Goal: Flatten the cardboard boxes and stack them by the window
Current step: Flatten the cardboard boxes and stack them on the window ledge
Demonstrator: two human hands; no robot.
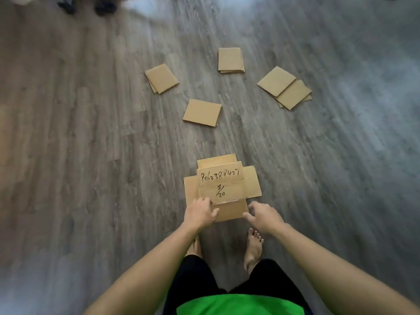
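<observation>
Here, box with handwritten numbers on floor just before bare feet, flaps spread. Left hand grips near-left corner, fingers curled over edge. Right hand beside near-right flap, fingers loosely curled, holding nothing. Four flattened cardboard piles lie further off, apart.

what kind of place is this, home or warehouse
Probably a room in a home, not a warehouse: grey wood-look plank floor, the person's bare feet, and what look like shoes left at the far edge.
</observation>
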